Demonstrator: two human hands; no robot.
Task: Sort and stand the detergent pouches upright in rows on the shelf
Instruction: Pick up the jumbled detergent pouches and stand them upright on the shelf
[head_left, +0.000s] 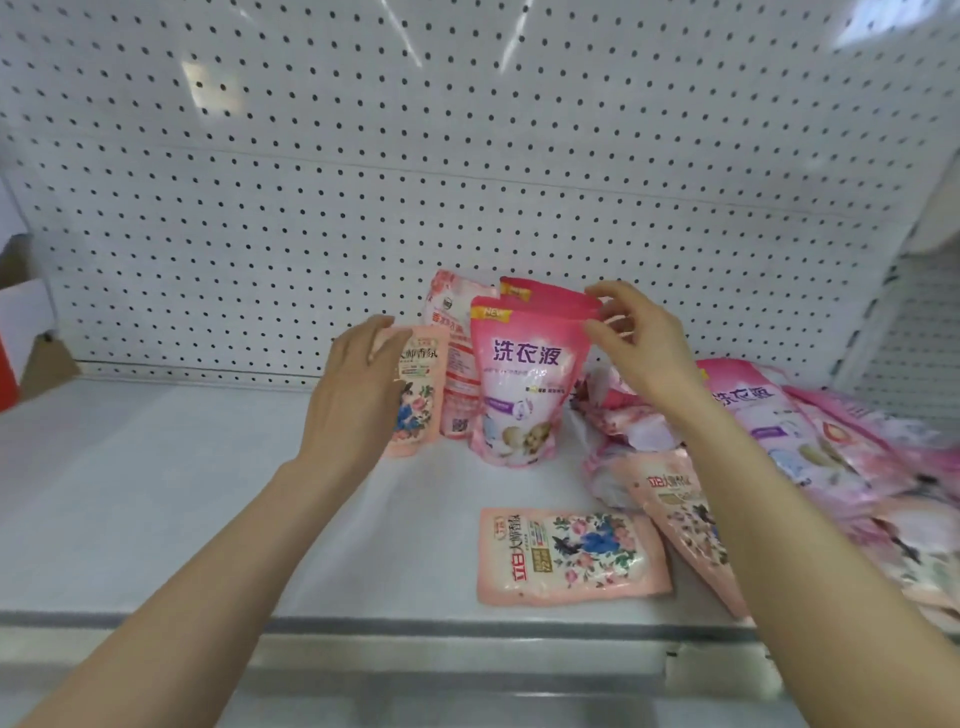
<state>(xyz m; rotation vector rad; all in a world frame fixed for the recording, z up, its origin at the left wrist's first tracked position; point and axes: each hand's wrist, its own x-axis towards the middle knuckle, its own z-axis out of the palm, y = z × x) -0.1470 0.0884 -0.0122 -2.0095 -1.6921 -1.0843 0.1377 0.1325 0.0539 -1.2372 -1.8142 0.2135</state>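
On the white shelf (156, 467), seen from the head camera, we are standing pouches into rows against the pegboard back panel (363, 182). Our left hand (358, 384) is resting on the peach floral pouch (421, 395), fingers curled over its upper left edge and steadying it upright. Our right hand (634, 338) is reaching to the top right corner of the pink front pouch (519, 384); thumb and forefinger are standing narrowly apart at that corner, touching or nearly touching the seal, and we cannot tell whether they are gripping it.

To do this step well, we are judging that each pouch should be settled on its base gusset before release, with labels facing forward and like designs in one row. A second pink pouch (540, 293) is standing directly behind the front one, and a pale pouch (457, 364) between the two columns is showing its back.

One peach floral pouch (571, 558) is lying flat near the shelf's front edge, well apart from both hands. An unsorted pile (810, 457) is lying to the right, partly under our right forearm.
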